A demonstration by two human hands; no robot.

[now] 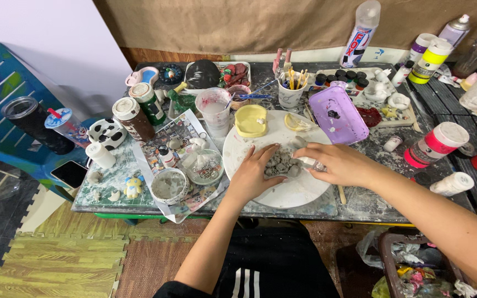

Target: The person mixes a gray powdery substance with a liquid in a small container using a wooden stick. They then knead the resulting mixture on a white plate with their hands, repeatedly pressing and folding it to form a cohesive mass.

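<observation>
Left hand (252, 175) and right hand (338, 164) each close a partial grip on the grey clay lump (281, 164). The lump rests on the round white board (293, 190) near the table (360, 201) front edge.

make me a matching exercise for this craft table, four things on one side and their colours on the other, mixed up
Things:
1. clay lump
2. lid
3. small tray
4. round board

Colours:
A. yellow
B. white
C. grey
D. purple

Pairs: 1-C, 2-D, 3-A, 4-B

Both the left hand and the right hand rest on the clay lump.
</observation>
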